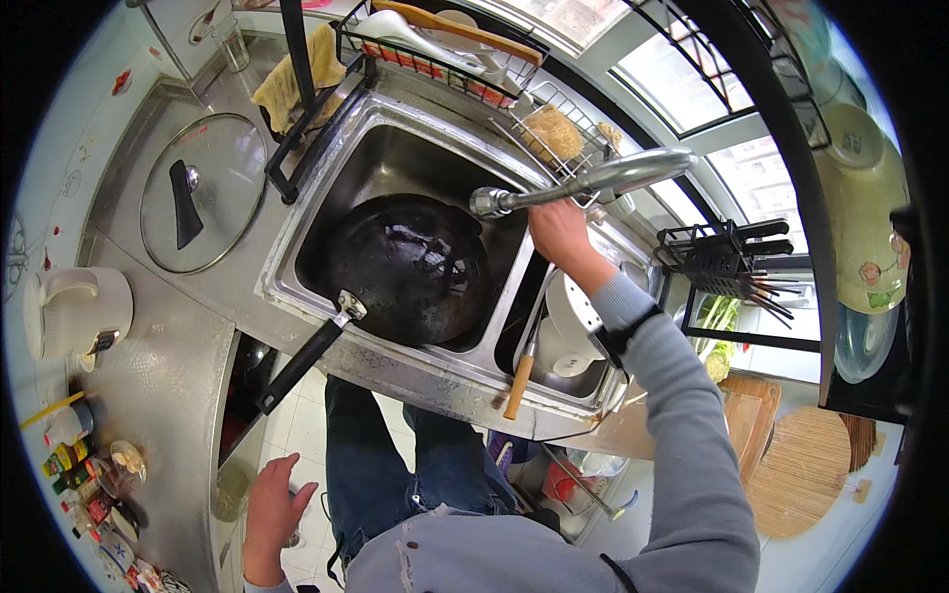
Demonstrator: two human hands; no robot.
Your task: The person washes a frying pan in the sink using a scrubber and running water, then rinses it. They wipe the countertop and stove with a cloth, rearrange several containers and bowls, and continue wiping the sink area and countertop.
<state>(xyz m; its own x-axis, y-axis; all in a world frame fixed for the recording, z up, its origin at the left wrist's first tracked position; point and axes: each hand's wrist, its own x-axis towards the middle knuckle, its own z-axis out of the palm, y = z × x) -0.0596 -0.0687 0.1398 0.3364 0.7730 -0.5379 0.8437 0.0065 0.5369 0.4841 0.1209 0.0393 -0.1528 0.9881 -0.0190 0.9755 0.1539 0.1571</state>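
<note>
A dark wok (400, 267) lies in the left sink basin (371, 163), its inside wet and shiny. Its black handle (301, 366) sticks out over the front rim. Above the basin's right side reaches the metal faucet (593, 180), and no stream of water shows at its nozzle. My right hand (561, 235) is up against the faucet's spout, which hides its fingers, so I cannot tell its grip. Low on the left, beside my legs, my left hand (277, 509) hangs empty with thumb and fingers apart.
The right basin holds a white perforated colander (571, 311) and a wooden-handled utensil (521, 381). A glass lid (205, 193) and a white pitcher (84, 311) stand on the left counter. Behind the sink are a dish rack (445, 49) and a wire sponge basket (549, 133); a knife rack (717, 262) hangs right.
</note>
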